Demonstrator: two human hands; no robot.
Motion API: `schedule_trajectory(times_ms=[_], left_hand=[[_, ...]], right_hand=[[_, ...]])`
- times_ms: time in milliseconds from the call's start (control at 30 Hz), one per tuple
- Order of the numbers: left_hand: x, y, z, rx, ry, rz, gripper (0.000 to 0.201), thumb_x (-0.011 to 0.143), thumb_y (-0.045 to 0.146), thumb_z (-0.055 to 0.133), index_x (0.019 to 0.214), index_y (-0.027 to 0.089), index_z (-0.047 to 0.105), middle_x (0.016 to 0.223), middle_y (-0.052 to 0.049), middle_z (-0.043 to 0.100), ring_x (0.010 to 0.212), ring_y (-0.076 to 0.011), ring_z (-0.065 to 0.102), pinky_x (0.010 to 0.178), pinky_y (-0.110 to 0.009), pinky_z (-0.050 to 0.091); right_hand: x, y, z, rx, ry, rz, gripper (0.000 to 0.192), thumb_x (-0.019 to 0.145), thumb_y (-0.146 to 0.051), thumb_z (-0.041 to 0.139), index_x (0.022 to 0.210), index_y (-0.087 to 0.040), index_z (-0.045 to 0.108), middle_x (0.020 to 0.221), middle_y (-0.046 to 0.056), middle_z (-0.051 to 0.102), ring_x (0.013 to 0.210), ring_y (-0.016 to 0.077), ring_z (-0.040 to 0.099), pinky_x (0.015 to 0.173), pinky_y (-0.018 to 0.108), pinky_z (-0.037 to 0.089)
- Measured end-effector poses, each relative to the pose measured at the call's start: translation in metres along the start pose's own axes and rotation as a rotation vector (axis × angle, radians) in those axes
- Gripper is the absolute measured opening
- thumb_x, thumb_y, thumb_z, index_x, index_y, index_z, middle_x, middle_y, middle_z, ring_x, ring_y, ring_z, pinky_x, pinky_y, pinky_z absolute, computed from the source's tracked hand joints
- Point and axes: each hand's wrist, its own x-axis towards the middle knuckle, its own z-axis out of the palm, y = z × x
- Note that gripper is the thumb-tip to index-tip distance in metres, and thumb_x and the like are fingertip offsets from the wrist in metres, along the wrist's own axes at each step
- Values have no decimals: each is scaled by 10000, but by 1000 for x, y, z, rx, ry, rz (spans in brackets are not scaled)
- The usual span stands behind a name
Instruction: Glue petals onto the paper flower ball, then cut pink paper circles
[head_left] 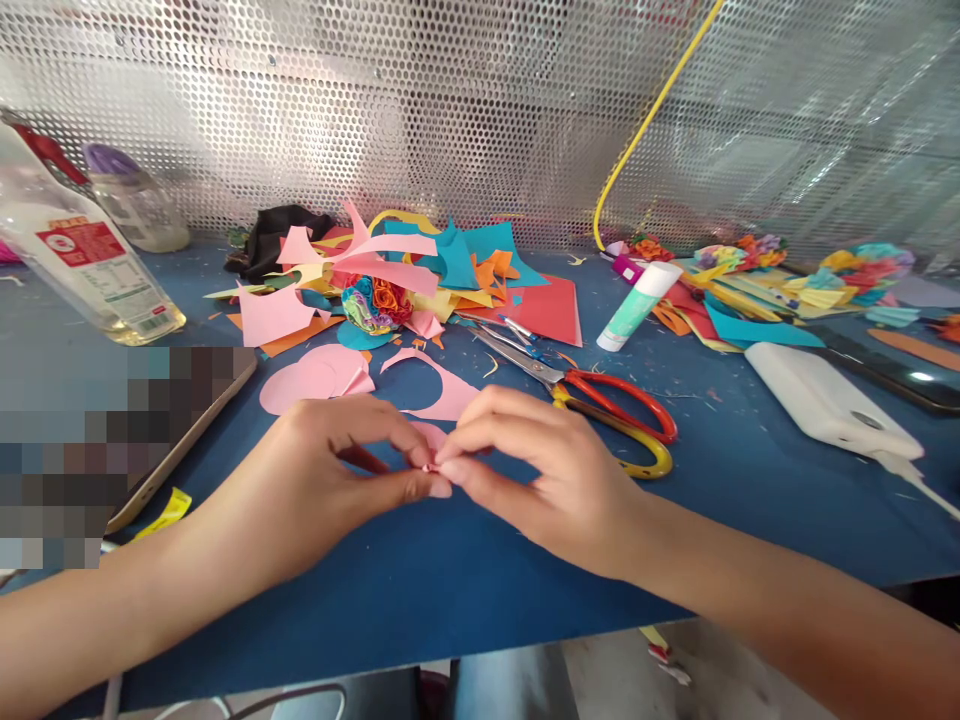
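Note:
Between the fingertips of both hands is a small piece of pink paper (430, 467), mostly hidden by the fingers and seemingly rolled or folded at its edge. My left hand (341, 460) pinches it from the left. From the right, my right hand (536, 470) pinches it too, thumb and fingers closed. Just beyond lie pink paper circles (311, 378) and a pink offcut (442, 388) with a round hole. Scissors (600, 395) with red and yellow handles rest behind my right hand, blades pointing away to the left.
Coloured paper scraps (465, 260) and a rolled-paper flower ball (375, 303) are heaped at the back. A glue stick (639, 306) stands tilted. White power bank (832, 400) and dark phone (892, 368) lie right; a clear bottle (97, 240) and pixelated device (180, 430) are left.

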Motion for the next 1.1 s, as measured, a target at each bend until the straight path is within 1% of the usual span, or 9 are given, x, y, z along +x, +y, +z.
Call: schedule_trajectory(times_ms=[100, 167, 300, 433, 567, 867, 933, 1000, 1100], left_hand=[[3, 2, -4, -131, 6, -41, 62, 689, 264, 722, 686, 209, 694, 710, 39, 702, 639, -92, 619, 599, -165, 505], [5, 3, -5, -268, 19, -75, 53, 673, 209, 732, 663, 186, 685, 651, 38, 688, 573, -70, 596, 525, -132, 481], [7, 4, -4, -468, 19, -61, 114, 660, 121, 731, 736, 171, 662, 680, 35, 690, 621, -67, 628, 535, -120, 501], [4, 3, -4, -341, 38, 9, 186, 650, 163, 757, 799, 192, 651, 757, 26, 701, 729, -99, 663, 592, -138, 524], [0, 0, -5, -196, 79, 18, 128, 691, 273, 729, 779, 217, 655, 768, 18, 699, 709, -129, 669, 533, -160, 519], [3, -8, -1, -225, 127, 35, 80, 704, 292, 713, 739, 239, 665, 725, 19, 689, 625, -146, 650, 472, -198, 537], [3, -10, -2, -156, 186, 130, 86, 731, 300, 690, 777, 238, 652, 820, 10, 687, 735, -167, 658, 516, -214, 553], [3, -13, -5, 42, 254, 344, 123, 751, 301, 677, 851, 238, 643, 996, -1, 658, 917, -182, 630, 686, -246, 563], [3, -16, -10, 380, 213, 673, 193, 785, 236, 658, 973, 207, 624, 1085, -37, 627, 1024, -173, 575, 905, -292, 477]], right_hand=[[1, 2, -6, 18, 75, 0, 247, 818, -125, 528, 1054, -143, 601, 1071, 88, 586, 1034, 165, 549, 922, 307, 442], [2, 3, -7, 23, 64, 23, 310, 779, -128, 584, 1088, -150, 589, 1146, 92, 584, 1100, 183, 528, 956, 335, 431], [2, 6, -5, 70, 14, 123, 74, 792, -177, 627, 865, -185, 637, 860, 14, 685, 815, 138, 628, 764, 273, 502], [1, 5, -4, 130, 7, 211, 66, 827, -182, 593, 850, -203, 651, 805, -21, 679, 726, 101, 625, 638, 197, 491], [0, 3, -2, 146, 7, 235, 62, 835, -212, 593, 846, -194, 651, 802, -26, 681, 730, 94, 624, 668, 181, 486], [1, 3, -3, 256, -104, 378, 122, 773, -216, 661, 891, -197, 635, 815, -33, 659, 749, 91, 603, 719, 191, 473], [3, 4, -3, 382, -102, 461, 148, 778, -200, 653, 916, -197, 600, 813, -31, 659, 744, 86, 602, 697, 191, 470], [6, 6, -3, 566, -79, 569, 241, 760, -180, 672, 951, -203, 527, 753, -48, 650, 685, 72, 597, 634, 178, 460], [9, 11, -5, 791, -106, 700, 394, 709, -180, 725, 978, -211, 438, 677, -72, 638, 581, 55, 565, 565, 166, 435]])
